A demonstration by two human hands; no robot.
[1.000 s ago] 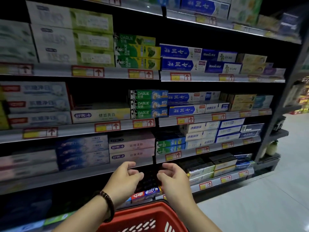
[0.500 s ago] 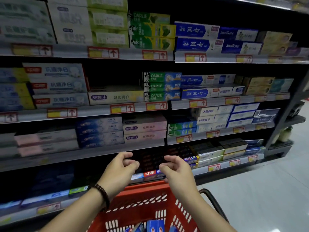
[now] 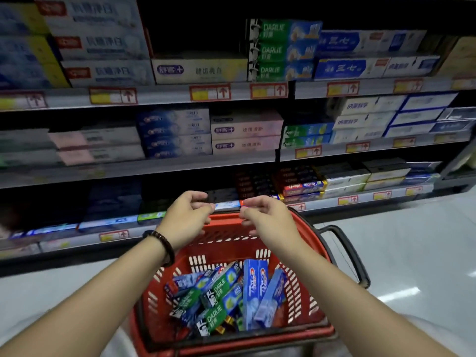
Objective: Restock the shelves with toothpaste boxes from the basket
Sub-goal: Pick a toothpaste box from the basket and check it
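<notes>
A red plastic basket [image 3: 304,323] stands on the floor below me, holding several toothpaste boxes: green Darlie boxes [image 3: 217,296] and blue Crest boxes [image 3: 255,292]. My left hand [image 3: 186,217], with a dark bead bracelet at the wrist, hovers above the basket's far rim, fingers loosely curled and holding nothing. My right hand [image 3: 268,219] hangs beside it the same way, a small gap between the two. Behind them run the shelves [image 3: 164,96] stacked with toothpaste boxes.
The basket's black handle [image 3: 353,256] sticks out to the right. A low shelf [image 3: 85,238] with price tags runs just beyond the hands. Pale tiled floor [image 3: 412,266] stretches to the right. A dark gap [image 3: 195,39] sits above one box on the upper shelf.
The view has tilted down, bringing the basket and its boxes fully into sight. Both hands keep their loosely curled pose side by side, now over the basket's far rim.
</notes>
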